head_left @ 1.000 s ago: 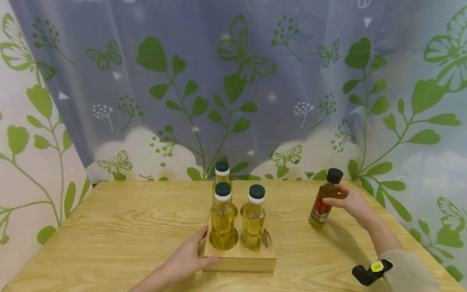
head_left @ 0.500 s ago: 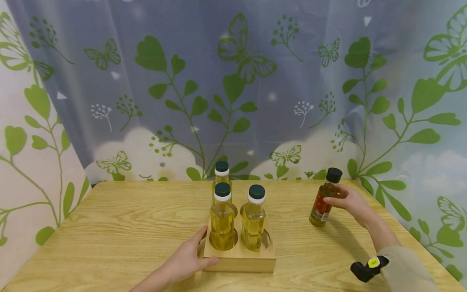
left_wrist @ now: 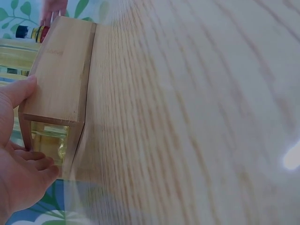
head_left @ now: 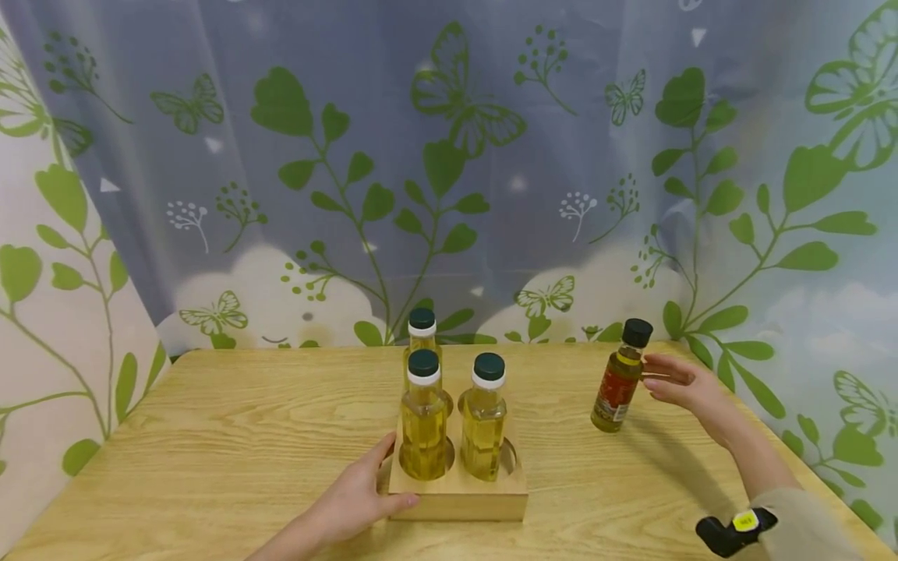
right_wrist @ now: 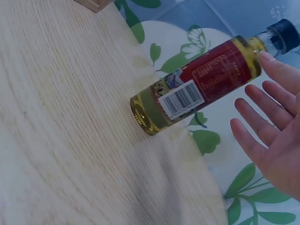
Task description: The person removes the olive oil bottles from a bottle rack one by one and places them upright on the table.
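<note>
Blue-grey cloth with green leaves hangs behind the pale wooden desk. On it I see a wooden rack. My left grip holds the rack at its left front corner, thumb on the near face and fingers at the left end. My right grip is loose, fingers extended beside the red bottle; I cannot tell whether the thumb touches its neck. That bottle stands on the desk, well to the right of the rack. Three oil bottles stand in the rack, two in front, one behind on the left. Their caps are dark green. Smallest, a barcode shows on the red bottle's label.
</note>
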`<state>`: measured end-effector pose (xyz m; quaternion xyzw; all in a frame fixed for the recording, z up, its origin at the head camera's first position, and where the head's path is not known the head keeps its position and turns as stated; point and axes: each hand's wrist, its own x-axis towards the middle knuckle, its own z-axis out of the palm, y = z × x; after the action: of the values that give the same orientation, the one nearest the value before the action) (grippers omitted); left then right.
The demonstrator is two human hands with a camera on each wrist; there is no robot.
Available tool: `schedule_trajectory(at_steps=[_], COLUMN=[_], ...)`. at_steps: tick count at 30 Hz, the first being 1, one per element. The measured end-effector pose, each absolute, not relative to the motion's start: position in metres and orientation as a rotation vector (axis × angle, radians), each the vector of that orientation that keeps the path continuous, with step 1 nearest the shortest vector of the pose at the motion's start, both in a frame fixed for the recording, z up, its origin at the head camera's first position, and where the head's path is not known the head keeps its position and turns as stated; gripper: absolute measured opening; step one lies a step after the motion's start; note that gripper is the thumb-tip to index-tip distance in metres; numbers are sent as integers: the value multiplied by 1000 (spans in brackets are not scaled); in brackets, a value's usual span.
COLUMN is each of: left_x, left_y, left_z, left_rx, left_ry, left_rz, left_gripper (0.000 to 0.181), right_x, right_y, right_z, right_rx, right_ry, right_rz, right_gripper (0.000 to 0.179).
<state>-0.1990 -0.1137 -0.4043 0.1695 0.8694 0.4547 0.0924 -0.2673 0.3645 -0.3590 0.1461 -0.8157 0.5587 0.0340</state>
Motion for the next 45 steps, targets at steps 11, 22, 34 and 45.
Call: schedule_trajectory(at_steps=[11, 22, 34, 45], left_x=[-198, -198, -197, -199], left_y=[-114, -114, -114, -114], left_z=[-405, -404, -403, -402], left_rx=[515, 499, 496, 512], left_ry=[2584, 2575, 2576, 2577], left_rz=[1358, 1349, 1350, 1340], left_gripper=[98, 98, 99, 99], right_x=[-243, -237, -240, -242], right_y=[358, 310, 264, 236], right_z=[-339, -326, -318, -317], right_rx=[522, 657, 784, 920], right_ry=[-2451, -2475, -2526, -2561], right_rz=[1671, 1712, 1691, 1734], right_gripper=[35, 42, 49, 58])
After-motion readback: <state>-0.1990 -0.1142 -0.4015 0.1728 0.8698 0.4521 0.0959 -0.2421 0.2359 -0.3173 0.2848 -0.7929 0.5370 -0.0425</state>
